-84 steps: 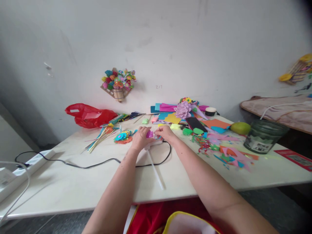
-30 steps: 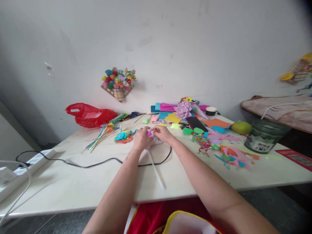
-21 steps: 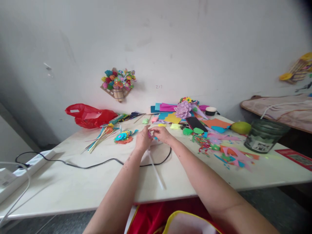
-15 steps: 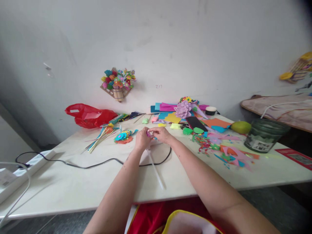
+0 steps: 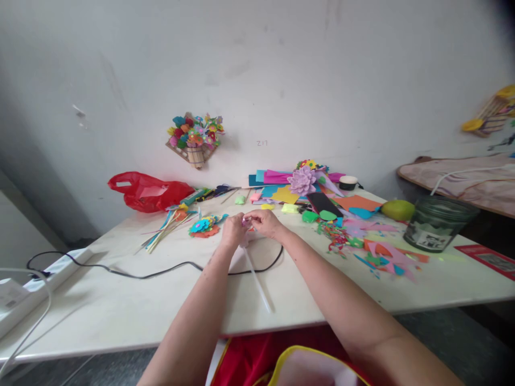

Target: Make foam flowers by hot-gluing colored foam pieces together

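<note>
My left hand (image 5: 232,231) and my right hand (image 5: 261,222) meet over the middle of the white table (image 5: 120,300). Both pinch a small pink and purple paper piece (image 5: 244,220) between their fingertips. Most of the piece is hidden by my fingers. Just below my hands lies a white glue gun, mostly covered, with a translucent glue stick (image 5: 257,281) reaching toward me and a black cord (image 5: 161,271) running off to the left.
Finished paper flowers (image 5: 203,225) and coloured sticks (image 5: 167,225) lie left of my hands. Coloured sheets, scraps (image 5: 374,249) and a purple flower (image 5: 301,181) fill the right. A dark jar (image 5: 436,224), a green fruit (image 5: 396,210), a red bag (image 5: 148,190) and a power strip (image 5: 48,271) stand around.
My hands have closed in on the pink piece, so less of it shows now. They have shifted slightly away from me. Nothing else on the table has moved.
</note>
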The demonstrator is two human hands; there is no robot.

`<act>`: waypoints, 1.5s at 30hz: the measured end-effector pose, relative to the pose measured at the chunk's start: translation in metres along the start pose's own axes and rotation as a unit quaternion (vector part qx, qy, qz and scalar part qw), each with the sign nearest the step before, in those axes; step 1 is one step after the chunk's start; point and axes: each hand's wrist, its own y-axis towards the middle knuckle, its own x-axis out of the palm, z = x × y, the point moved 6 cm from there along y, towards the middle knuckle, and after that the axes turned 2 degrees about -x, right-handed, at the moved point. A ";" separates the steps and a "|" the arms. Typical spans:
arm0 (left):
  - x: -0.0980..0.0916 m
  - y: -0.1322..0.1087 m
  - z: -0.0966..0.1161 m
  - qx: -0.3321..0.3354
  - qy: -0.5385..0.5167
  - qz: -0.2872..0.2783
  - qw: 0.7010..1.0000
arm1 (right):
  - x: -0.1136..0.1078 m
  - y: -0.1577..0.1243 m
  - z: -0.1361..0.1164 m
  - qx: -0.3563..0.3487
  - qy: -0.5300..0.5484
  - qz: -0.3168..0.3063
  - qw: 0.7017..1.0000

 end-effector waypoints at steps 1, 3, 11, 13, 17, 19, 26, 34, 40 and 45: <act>-0.001 0.000 0.000 -0.001 0.002 0.006 1.000 | 0.000 0.000 -0.001 -0.001 -0.001 0.001 1.000; -0.004 0.000 0.000 0.000 0.004 0.024 1.000 | 0.000 0.000 -0.004 0.000 -0.004 0.005 1.000; -0.007 0.000 0.000 0.012 -0.004 0.045 0.999 | -0.005 -0.002 -0.015 0.008 -0.035 0.008 0.999; -0.005 0.001 0.000 0.010 0.004 0.032 0.999 | -0.005 -0.001 -0.015 0.014 -0.031 0.006 0.999; -0.003 0.001 0.003 0.018 0.014 0.017 1.000 | -0.005 0.000 -0.014 0.026 -0.008 0.007 1.000; -0.003 0.000 0.005 0.023 0.014 0.010 1.000 | -0.006 0.000 -0.014 0.036 0.012 0.012 0.999; -0.005 -0.003 0.006 0.015 0.028 0.022 0.999 | -0.009 0.001 -0.019 0.068 0.076 0.023 0.995; -0.022 -0.008 0.008 0.005 0.019 0.116 0.993 | -0.017 0.004 -0.011 0.063 0.076 0.078 0.992; -0.020 -0.007 0.004 -0.010 0.010 0.104 0.994 | -0.020 0.005 -0.006 0.085 0.073 0.074 0.991; -0.014 -0.006 0.000 -0.056 0.042 0.056 0.996 | -0.015 0.003 -0.003 0.104 0.089 0.032 0.990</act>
